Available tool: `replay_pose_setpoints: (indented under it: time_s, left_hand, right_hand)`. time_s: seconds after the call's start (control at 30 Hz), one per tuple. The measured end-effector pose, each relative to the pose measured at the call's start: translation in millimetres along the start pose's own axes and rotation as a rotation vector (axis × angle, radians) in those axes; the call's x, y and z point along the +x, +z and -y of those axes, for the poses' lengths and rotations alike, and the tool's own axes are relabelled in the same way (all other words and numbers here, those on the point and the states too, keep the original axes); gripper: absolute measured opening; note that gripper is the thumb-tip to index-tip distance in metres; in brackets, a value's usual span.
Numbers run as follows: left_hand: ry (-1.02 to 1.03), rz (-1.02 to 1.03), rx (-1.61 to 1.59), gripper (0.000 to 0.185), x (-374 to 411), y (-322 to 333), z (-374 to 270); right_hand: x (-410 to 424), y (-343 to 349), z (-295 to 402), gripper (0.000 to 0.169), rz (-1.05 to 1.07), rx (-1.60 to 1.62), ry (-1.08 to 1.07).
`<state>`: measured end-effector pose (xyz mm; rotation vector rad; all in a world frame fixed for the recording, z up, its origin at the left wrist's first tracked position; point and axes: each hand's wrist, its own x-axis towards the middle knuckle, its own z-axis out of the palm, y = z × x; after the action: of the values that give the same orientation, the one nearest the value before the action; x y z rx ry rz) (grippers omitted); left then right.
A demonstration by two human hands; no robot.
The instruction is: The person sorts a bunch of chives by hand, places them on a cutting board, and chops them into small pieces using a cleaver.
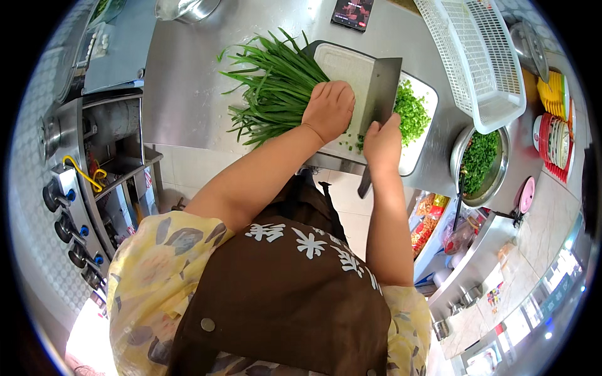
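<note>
My left hand (pixel 329 109) presses down on a thick bunch of garlic chives (pixel 277 84), whose long green leaves fan out to the left past the board. The cut end under my fingers is mostly hidden. A cleaver (pixel 382 89) with a wide steel blade is in my right hand (pixel 384 143), a short way right of the bunch. Both hands are over a white cutting board (pixel 345 66). Pale green chopped pieces (pixel 411 113) lie heaped on the board's right part. A few darker bits (pixel 350 144) are scattered between my hands.
A white plastic basket (pixel 498 110) stands at the back right. Beside it, a steel bowl (pixel 504 164) holds chopped greens. A phone (pixel 352 14) lies behind the board, and a metal pan (pixel 200 9) sits at the back left. Stove knobs (pixel 54 195) line the left side.
</note>
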<state>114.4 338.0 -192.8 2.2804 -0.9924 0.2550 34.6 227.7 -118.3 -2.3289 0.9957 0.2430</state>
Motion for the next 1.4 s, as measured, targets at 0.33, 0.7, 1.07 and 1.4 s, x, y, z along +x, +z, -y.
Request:
replay_pose_setpoints:
  time_s: [0.33,0.7,1.07,1.4]
  left_hand:
    - [-0.148,0.017,-0.309,0.016,27,-21,-12]
    - [0.173,0.533,0.173,0.104,39,-63,5]
    - [0.397,0.716,0.232,0.113,33,-69,38]
    - [0.02,0.323,0.023,0.047,14,-43,7]
  right_hand:
    - [-16,-44,-20,0.034,-0.053,0.305,-0.034]
    - [-35,-30,-38,0.034,-0.039,0.369,-0.129]
    - [-48,-13,-22,0.035,-0.037,0.223,-0.091]
    - [-50,20,5,0.029,0.026,0.041,0.043]
